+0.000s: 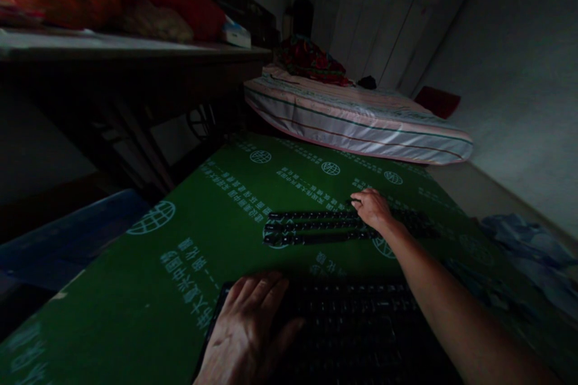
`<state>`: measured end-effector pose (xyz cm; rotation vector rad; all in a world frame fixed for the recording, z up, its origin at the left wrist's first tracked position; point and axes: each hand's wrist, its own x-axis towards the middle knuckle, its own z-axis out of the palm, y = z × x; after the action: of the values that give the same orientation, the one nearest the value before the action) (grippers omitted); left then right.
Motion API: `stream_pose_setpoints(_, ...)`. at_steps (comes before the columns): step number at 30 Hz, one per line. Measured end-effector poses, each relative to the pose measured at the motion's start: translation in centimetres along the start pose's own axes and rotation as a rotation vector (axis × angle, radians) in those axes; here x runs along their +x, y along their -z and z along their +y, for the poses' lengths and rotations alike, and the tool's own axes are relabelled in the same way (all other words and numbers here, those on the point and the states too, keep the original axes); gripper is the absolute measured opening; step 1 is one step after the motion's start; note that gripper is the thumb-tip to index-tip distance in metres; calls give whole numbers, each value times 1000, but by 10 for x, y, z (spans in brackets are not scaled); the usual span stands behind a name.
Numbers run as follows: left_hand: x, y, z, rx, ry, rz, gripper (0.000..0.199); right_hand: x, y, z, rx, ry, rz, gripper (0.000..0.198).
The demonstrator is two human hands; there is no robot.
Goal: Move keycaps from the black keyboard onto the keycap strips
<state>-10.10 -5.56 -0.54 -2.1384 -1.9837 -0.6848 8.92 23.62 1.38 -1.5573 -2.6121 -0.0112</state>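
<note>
A black keyboard (343, 337) lies at the near edge of the green board, its lower part lost in shadow. My left hand (248, 319) rests flat on the keyboard's upper left corner, fingers stretched and thumb apart. Beyond the keyboard, loose black keycaps (311, 225) are laid out in rows across the board. Over the right part of these rows my right hand (372, 207) is reaching, thumb and forefinger pinched together at a small dark piece that looks like a keycap. More dark keycaps (418, 222) sit to the right of that wrist, dimly lit.
The green printed board (217, 204) carries everything. Behind it stands a bed with a striped mattress (356, 126). A table (135, 51) with bags and a small box (237, 35) is at left. Blue cloth or plastic (528, 252) lies at right, a blue container (72, 240) at lower left.
</note>
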Motion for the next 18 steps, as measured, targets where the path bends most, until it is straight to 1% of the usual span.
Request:
stream_pose_setpoints(10, -3, 0, -2, -6, -7, 17, 45, 19, -1, -3, 4, 48, -89, 21)
stream_pose_setpoints(14, -2, 0, -1, -1, -11, 30, 45, 20, -3, -1, 36, 51, -93, 18)
stream_pose_setpoints(18, -2, -1, -2, -6, -2, 24, 45, 24, -6, 2, 117, 77, -75, 13)
